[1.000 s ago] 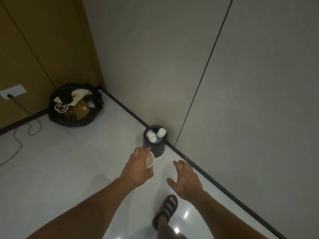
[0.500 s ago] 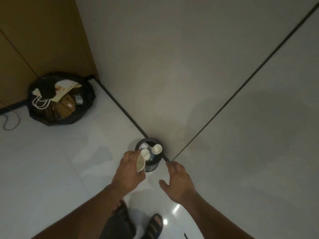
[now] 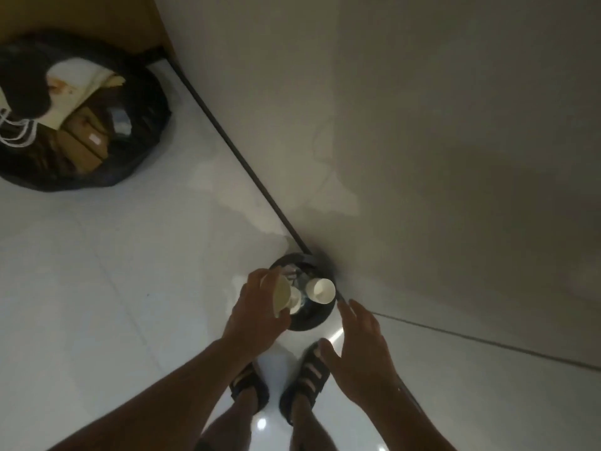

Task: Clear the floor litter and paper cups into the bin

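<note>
My left hand (image 3: 257,312) has its grip curled round a cream paper cup (image 3: 281,292), tilted over the small round black bin (image 3: 307,323) at lower centre; my right hand (image 3: 361,348) spreads empty beside it.

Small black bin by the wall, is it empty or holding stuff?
Not empty: a white paper cup lies inside the bin, open mouth showing, on other litter too dim to identify.

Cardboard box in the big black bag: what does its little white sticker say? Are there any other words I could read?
The white sticker on the cardboard box: too blurred to read.
The orange mark on the pale paper bag: too blurred to tell.
The paper cup in the left hand: no print shows.
Nothing here can be read.
</note>
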A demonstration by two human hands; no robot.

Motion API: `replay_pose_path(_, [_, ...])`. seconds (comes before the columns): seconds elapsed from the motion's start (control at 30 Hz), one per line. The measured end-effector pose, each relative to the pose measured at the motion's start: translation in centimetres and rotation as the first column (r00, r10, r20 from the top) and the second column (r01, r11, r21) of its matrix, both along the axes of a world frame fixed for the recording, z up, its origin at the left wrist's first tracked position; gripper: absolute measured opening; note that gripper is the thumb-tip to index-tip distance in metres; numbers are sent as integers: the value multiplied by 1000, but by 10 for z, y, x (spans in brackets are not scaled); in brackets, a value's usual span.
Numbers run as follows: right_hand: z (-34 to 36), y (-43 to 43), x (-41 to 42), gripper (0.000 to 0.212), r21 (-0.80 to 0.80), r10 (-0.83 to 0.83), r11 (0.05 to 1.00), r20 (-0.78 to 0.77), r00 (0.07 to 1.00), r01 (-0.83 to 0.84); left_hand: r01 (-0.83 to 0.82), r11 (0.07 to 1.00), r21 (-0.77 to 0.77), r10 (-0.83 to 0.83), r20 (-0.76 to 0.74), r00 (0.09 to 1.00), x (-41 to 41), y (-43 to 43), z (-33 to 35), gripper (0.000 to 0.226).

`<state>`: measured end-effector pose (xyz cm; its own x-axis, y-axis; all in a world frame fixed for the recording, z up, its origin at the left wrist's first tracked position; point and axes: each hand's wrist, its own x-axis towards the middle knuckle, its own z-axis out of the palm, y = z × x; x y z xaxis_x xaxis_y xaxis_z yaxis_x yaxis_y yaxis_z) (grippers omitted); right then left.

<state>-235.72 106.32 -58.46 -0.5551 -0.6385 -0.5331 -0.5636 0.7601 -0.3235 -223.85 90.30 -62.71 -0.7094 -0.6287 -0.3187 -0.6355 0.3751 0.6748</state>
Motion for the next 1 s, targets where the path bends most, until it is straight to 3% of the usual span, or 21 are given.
replay_pose_path(0.23, [-141, -21, -45, 76, 11, 38, 999, -7, 999, -38, -125, 992, 31, 126, -16, 992, -50, 4, -140, 67])
replay_pose_path(0.5, [-209, -17, -47, 76, 7, 97, 995, 49, 994, -97, 20, 999, 42, -27, 165, 986, -36, 35, -235, 80])
replay_pose_path(0.63, [-221, -12, -41, 77, -20, 100, 995, 55, 993, -99, 114, 993, -28, -107, 180, 978, -32, 46, -252, 91])
replay_pose_path(0.8, [-221, -3, -31, 81, -36, 111, 993, 33, 993, -109, 251, 968, 30, -249, 285, 926, -28, 51, -258, 104])
replay_pose_path(1.0, [-161, -8, -19, 85, -13, 81, 997, -25, 996, -81, 260, 964, -54, -228, 336, 914, -22, 19, -175, 106])
